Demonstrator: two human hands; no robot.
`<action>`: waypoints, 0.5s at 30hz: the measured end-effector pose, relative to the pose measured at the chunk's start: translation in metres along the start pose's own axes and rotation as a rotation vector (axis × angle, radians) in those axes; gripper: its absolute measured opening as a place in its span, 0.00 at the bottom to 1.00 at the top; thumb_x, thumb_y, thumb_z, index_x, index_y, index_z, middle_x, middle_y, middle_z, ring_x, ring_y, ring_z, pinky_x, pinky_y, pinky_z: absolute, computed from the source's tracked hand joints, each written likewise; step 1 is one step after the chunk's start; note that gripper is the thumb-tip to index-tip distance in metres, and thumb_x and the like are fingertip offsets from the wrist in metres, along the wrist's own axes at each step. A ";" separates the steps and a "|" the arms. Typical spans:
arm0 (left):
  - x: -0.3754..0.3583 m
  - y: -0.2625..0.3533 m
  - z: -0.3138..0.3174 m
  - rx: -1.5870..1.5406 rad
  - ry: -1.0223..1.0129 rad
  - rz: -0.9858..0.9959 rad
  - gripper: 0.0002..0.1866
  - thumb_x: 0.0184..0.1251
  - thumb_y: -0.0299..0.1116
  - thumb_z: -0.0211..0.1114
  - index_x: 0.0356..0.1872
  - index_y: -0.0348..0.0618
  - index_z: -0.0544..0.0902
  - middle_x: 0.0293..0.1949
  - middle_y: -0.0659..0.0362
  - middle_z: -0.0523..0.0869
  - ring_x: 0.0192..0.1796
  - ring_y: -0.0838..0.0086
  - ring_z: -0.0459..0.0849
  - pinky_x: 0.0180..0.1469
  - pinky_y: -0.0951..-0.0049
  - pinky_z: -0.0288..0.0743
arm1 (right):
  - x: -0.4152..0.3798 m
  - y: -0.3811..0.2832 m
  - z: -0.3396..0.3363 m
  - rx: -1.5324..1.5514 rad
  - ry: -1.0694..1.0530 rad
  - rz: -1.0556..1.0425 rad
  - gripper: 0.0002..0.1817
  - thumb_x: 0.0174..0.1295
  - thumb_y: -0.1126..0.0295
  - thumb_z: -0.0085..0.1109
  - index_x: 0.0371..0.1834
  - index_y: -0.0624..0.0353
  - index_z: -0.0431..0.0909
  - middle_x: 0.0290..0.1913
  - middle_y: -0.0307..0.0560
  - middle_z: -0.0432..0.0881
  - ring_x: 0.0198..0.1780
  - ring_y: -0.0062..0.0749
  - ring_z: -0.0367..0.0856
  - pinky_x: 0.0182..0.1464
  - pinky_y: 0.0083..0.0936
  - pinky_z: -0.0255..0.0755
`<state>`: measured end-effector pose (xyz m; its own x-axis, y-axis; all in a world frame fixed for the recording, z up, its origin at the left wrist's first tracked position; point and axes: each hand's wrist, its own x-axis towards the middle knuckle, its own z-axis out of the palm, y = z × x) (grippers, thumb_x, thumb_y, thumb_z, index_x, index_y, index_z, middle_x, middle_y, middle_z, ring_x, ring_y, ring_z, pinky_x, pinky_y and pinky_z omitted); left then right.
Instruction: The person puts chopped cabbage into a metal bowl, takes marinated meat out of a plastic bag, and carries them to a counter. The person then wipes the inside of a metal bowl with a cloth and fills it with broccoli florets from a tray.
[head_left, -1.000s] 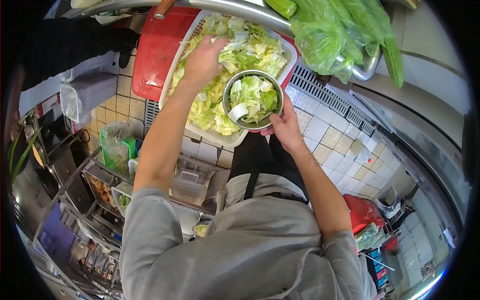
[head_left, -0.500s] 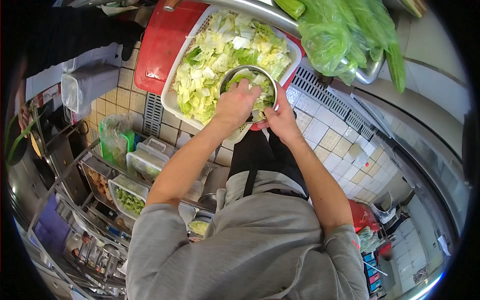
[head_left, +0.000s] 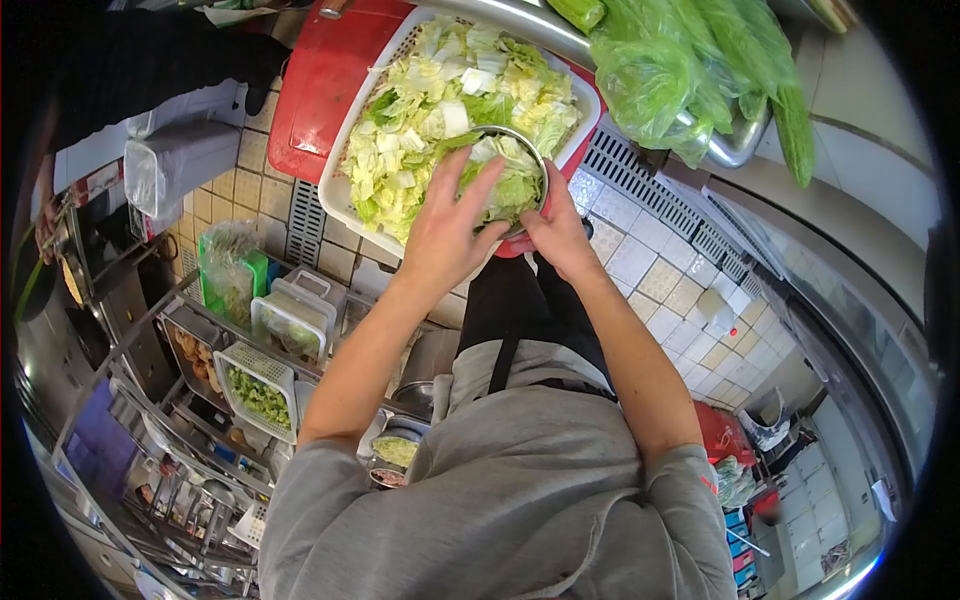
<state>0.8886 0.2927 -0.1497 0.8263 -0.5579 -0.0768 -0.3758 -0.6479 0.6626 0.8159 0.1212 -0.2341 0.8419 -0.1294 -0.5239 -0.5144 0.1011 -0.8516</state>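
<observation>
Chopped Chinese cabbage (head_left: 420,120) fills a white plastic basket (head_left: 348,213). Over the basket's near right part, a round metal bowl (head_left: 546,188) tilts with cabbage pieces (head_left: 515,180) inside it. My right hand (head_left: 562,238) grips the bowl's right rim, thumb at the edge and fingers partly hidden beneath. Fingers spread, my left hand (head_left: 455,222) lies over the bowl's left side and hides that part of the rim. Its fingertips reach the cabbage.
A red container (head_left: 318,95) is under the basket. Green vegetables in plastic bags (head_left: 665,75) lie on a metal counter at upper right. On the left, a rack holds a basket of chopped greens (head_left: 258,395). Another person's dark sleeve (head_left: 160,75) shows at upper left.
My left hand has pulled back from inside the bowl and spread its fingers at the bowl's left side. The bowl has shifted slightly left and tilted; my right hand still holds it.
</observation>
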 end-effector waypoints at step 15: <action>-0.010 -0.020 0.050 0.023 0.116 -0.034 0.32 0.69 0.27 0.62 0.74 0.34 0.68 0.76 0.34 0.63 0.77 0.35 0.61 0.79 0.45 0.55 | -0.006 -0.046 0.003 0.253 -0.020 0.297 0.39 0.66 0.81 0.46 0.83 0.54 0.50 0.62 0.56 0.78 0.46 0.37 0.87 0.36 0.30 0.87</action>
<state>0.8670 0.2855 -0.1990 0.8812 -0.4726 -0.0112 -0.3553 -0.6776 0.6439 0.8351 0.1198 -0.1920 0.6667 -0.0389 -0.7443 -0.6818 0.3714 -0.6302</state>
